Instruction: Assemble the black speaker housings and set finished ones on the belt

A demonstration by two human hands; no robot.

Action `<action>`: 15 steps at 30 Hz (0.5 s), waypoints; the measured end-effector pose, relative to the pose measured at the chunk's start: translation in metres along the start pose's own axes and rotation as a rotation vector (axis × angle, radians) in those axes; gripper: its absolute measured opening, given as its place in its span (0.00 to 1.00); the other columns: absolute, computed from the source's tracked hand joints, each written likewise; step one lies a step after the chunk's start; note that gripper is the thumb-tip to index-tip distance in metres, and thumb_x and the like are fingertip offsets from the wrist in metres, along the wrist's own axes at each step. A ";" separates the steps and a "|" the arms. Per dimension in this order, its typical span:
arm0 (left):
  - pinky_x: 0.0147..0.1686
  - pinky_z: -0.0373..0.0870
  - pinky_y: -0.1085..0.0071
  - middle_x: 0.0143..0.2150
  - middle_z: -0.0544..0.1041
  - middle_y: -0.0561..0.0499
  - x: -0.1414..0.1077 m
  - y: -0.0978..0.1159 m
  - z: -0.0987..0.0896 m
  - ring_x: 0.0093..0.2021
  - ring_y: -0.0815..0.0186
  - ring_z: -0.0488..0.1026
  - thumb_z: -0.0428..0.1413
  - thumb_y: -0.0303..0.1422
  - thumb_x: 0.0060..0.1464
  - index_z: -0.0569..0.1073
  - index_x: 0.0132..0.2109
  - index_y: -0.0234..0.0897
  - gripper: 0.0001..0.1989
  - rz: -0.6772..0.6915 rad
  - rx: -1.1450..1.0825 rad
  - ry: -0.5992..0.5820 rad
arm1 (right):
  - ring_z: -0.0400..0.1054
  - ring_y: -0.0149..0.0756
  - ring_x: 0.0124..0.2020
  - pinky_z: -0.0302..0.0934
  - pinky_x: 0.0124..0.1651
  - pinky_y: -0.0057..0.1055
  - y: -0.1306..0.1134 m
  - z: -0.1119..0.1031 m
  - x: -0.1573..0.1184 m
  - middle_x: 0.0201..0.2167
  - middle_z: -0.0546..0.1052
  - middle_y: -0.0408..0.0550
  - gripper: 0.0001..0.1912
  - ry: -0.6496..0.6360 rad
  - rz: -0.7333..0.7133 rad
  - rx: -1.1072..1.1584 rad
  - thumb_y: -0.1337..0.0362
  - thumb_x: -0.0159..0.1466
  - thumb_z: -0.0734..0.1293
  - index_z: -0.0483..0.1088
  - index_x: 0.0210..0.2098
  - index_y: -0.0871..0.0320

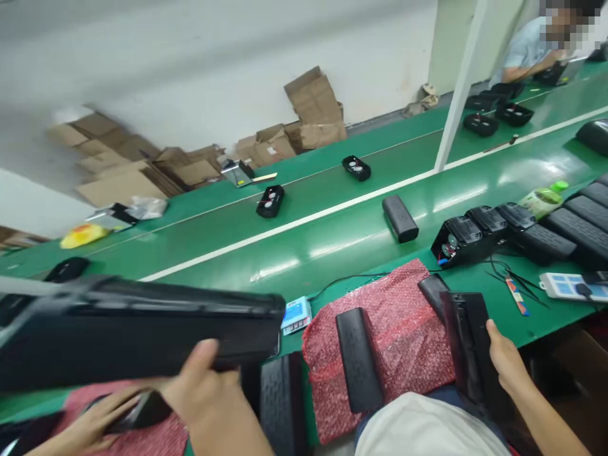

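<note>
At the left, a long black casing (142, 329), large and blurred, is raised above the bench with my left hand (204, 386) closed on its lower edge. My right hand (508, 358) grips another black plastic casing (475, 335), tilted at the bench's front edge; the thumb shows on its side and the other fingers are hidden. Between my hands a black casing (358, 361) lies on red bubble wrap (399, 316). A smaller black piece (431, 291) rests at the wrap's right corner. Near my left forearm stands a dark casing with a patterned face (284, 399).
A co-worker's hand (104, 418) touches a dark object at lower left. A small white-blue device with a screen (297, 315) sits behind the wrap. Open casings with wires (458, 237), a green-capped bottle (544, 199) and a power strip (570, 285) are at right. A post (458, 95) rises from the bench.
</note>
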State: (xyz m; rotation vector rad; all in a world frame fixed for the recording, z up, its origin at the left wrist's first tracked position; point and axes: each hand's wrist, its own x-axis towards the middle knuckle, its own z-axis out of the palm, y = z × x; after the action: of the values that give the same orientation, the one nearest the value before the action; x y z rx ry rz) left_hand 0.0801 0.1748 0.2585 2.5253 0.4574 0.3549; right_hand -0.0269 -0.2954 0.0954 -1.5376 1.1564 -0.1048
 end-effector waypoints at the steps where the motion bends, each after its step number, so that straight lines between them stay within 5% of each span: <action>1: 0.52 0.69 0.46 0.66 0.54 0.60 0.019 0.013 0.005 0.63 0.47 0.59 0.57 0.41 0.43 0.21 0.63 0.64 0.55 0.007 -0.058 0.082 | 0.66 0.52 0.51 0.58 0.56 0.41 -0.002 0.001 -0.002 0.36 0.77 0.53 0.27 -0.016 -0.034 -0.063 0.37 0.54 0.61 0.70 0.27 0.56; 4: 0.56 0.64 0.46 0.66 0.52 0.50 0.069 0.052 0.039 0.61 0.48 0.60 0.58 0.44 0.44 0.27 0.66 0.54 0.55 0.007 -0.035 0.386 | 0.69 0.53 0.40 0.61 0.46 0.40 -0.002 0.005 -0.002 0.25 0.75 0.52 0.32 -0.093 -0.141 -0.248 0.32 0.53 0.57 0.68 0.20 0.55; 6: 0.61 0.55 0.46 0.65 0.53 0.43 0.102 0.069 0.072 0.64 0.45 0.53 0.62 0.49 0.39 0.38 0.68 0.44 0.56 -0.006 0.090 0.426 | 0.69 0.50 0.37 0.61 0.42 0.37 0.001 0.009 -0.001 0.24 0.75 0.50 0.33 -0.162 -0.209 -0.314 0.32 0.53 0.57 0.69 0.21 0.56; 10: 0.57 0.63 0.52 0.59 0.61 0.39 0.171 0.077 0.149 0.60 0.46 0.61 0.64 0.50 0.35 0.41 0.68 0.41 0.59 -0.139 0.143 0.082 | 0.65 0.41 0.27 0.56 0.32 0.32 0.003 0.030 -0.006 0.19 0.70 0.46 0.32 -0.265 -0.267 -0.385 0.33 0.57 0.54 0.63 0.17 0.55; 15: 0.53 0.63 0.45 0.58 0.62 0.34 0.226 0.060 0.244 0.57 0.38 0.65 0.69 0.46 0.28 0.44 0.67 0.48 0.61 -0.319 0.262 -0.288 | 0.57 0.35 0.22 0.47 0.28 0.31 0.002 0.066 -0.014 0.16 0.63 0.43 0.32 -0.459 -0.292 -0.473 0.36 0.61 0.53 0.56 0.16 0.55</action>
State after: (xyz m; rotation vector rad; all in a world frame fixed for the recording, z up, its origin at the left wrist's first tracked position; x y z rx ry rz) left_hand 0.3831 0.1019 0.1269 2.6341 0.8186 -0.1988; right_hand 0.0059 -0.2388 0.0779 -2.0080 0.6076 0.3356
